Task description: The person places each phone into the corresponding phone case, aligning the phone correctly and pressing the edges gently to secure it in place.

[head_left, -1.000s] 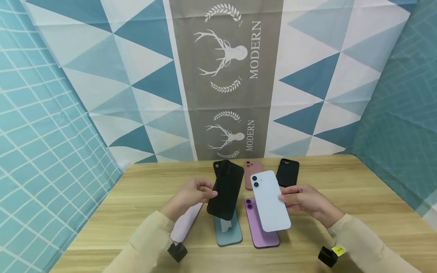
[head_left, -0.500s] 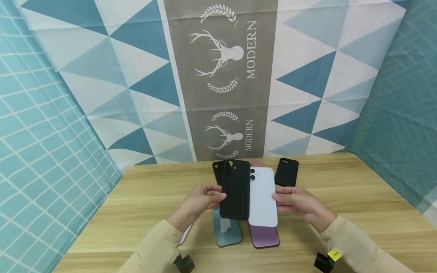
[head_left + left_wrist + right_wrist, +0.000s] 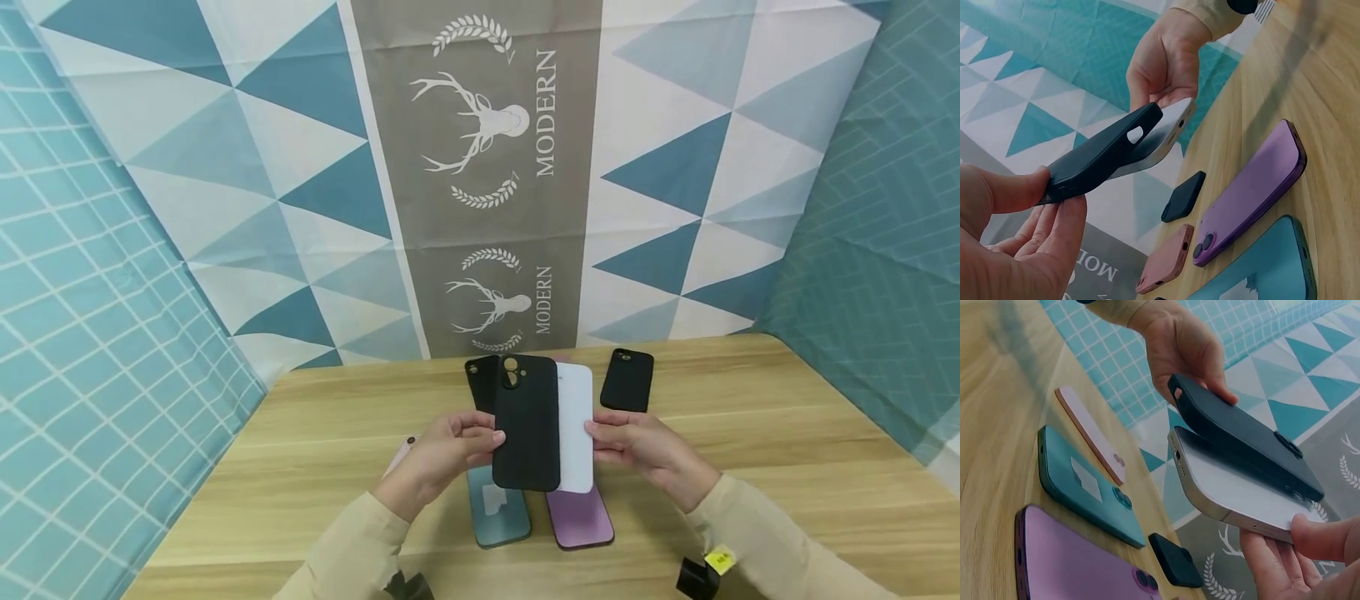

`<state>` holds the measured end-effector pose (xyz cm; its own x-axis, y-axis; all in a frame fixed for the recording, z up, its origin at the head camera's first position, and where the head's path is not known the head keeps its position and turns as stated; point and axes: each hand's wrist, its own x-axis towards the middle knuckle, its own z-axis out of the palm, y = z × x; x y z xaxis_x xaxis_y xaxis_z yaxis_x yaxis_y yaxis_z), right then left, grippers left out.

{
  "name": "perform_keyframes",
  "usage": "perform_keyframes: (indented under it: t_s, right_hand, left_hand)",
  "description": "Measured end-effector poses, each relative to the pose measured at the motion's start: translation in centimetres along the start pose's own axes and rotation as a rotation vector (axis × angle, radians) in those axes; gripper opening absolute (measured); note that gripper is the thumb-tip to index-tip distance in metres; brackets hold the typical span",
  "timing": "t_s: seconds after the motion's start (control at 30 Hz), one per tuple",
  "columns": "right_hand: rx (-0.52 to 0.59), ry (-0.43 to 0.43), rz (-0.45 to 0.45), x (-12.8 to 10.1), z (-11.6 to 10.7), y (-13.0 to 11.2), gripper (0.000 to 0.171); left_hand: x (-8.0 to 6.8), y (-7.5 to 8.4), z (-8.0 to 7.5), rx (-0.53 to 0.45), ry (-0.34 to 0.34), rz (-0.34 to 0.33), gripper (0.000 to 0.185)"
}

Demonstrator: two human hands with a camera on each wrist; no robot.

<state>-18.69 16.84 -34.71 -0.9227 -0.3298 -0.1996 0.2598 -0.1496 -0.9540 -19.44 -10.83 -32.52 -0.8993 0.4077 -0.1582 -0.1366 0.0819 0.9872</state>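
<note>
L hand (image 3: 442, 454): fingers (image 3: 480, 433) pinching the edge of a black phone case (image 3: 527, 422), held above the desk (image 3: 750, 467). R hand (image 3: 648, 454): fingers pinching the edge of a white phone (image 3: 576, 429), held just behind the case, partly overlapped by it. Below them on the desk lie a teal phone (image 3: 498, 515) and a purple phone (image 3: 579, 517) side by side; a pink phone (image 3: 399, 454) sits to the left. Farther back, another black case (image 3: 627, 380) and a pink case (image 3: 1165, 259).
</note>
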Motion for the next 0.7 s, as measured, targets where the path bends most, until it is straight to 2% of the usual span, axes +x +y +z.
perform_keyframes:
  t_s: [0.2,0.33,0.53,0.7]
  right_hand:
    - [-0.014,0.008,0.004,0.4,0.9,0.2,0.043]
    - [-0.015,-0.013,-0.014,0.7,1.4,0.3,0.031]
    - [-0.014,-0.054,-0.045,0.6,1.5,0.8,0.038]
    - [0.017,-0.065,-0.046,0.4,1.5,0.9,0.030]
  left_hand:
    - [0.3,-0.1,0.6,-0.031,-0.028,-0.010,0.026]
    - [0.5,0.1,1.0,-0.037,-0.024,-0.009,0.026]
    - [0.6,0.1,1.6,-0.028,-0.010,-0.014,0.026]
    - [0.5,0.2,1.9,0.009,0.022,-0.018,0.029]
